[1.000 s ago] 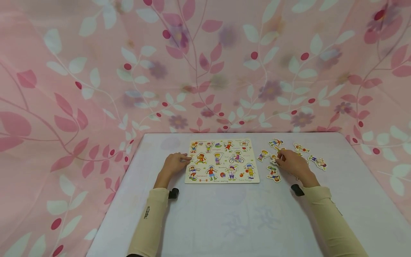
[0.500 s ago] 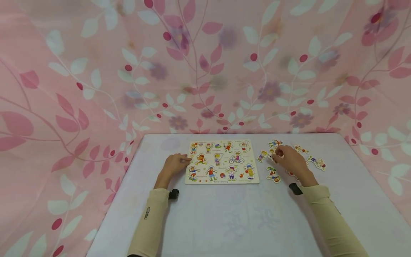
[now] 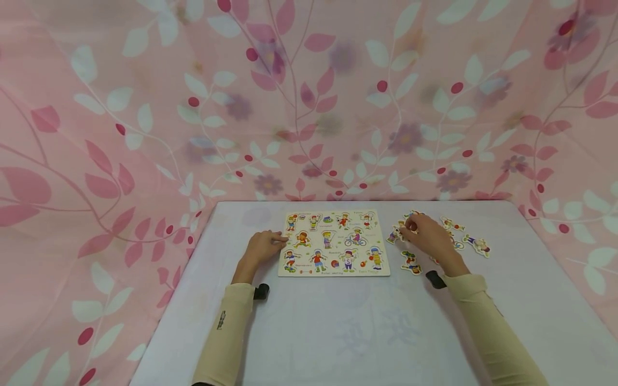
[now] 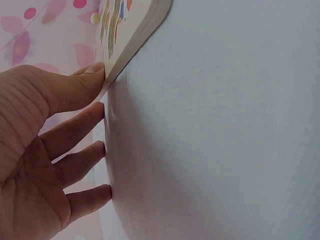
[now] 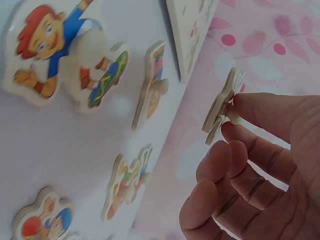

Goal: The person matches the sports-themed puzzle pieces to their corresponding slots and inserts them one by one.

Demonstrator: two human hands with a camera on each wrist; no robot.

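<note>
The cream puzzle board (image 3: 303,257) with printed sports children lies mid-table. My left hand (image 3: 263,245) is at its left edge; in the left wrist view the thumb (image 4: 82,90) rests on the board's edge and the other visible fingertips touch the cloth. My right hand (image 3: 429,236) pinches a flat cut-out puzzle piece (image 5: 220,102) by its small knob between thumb and finger, held above the loose pieces. The piece is seen edge-on in the right wrist view, so its picture is hidden. Near this hand lies a skateboarder puzzle piece (image 3: 411,262).
Several other loose puzzle pieces lie right of the board, one (image 3: 477,244) farthest right and one (image 3: 453,222) behind the hand. A white cloth (image 3: 357,327) covers the table. Pink floral curtains (image 3: 309,107) stand at the back and sides.
My right hand has lifted a puzzle piece from the pile and moved left towards the board with it. The left hand stays at the board's edge.
</note>
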